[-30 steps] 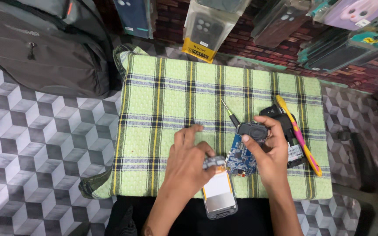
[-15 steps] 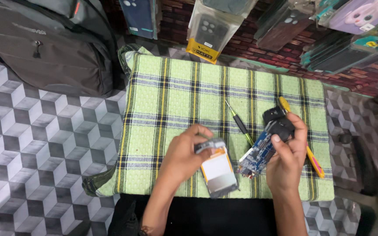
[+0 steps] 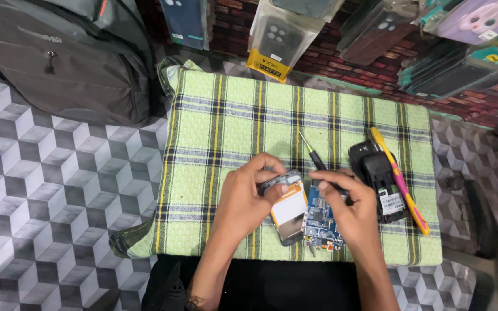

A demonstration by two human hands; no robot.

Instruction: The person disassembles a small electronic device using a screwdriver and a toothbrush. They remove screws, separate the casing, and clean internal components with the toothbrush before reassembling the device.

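My left hand (image 3: 248,200) grips a small phone housing (image 3: 289,212) with an orange and white panel, holding it just above the green plaid cloth (image 3: 226,121). A blue circuit board (image 3: 319,222) lies on the cloth right beside the housing, partly under my right hand (image 3: 351,217). My right hand's thumb and forefinger pinch the black handle of a thin screwdriver (image 3: 313,156), whose tip points away from me. A black phone back part (image 3: 376,173) lies on the cloth just right of that hand.
A long yellow and pink tool (image 3: 403,185) lies along the cloth's right side. A grey backpack (image 3: 70,57) sits at the upper left on the cube-patterned floor (image 3: 59,190). Packaged phone cases (image 3: 275,34) hang along the brick wall behind.
My right hand has put the black part down on the cloth at the right, laid the blue board down and closed on the screwdriver handle. My left hand lifted the housing a little further up the cloth.
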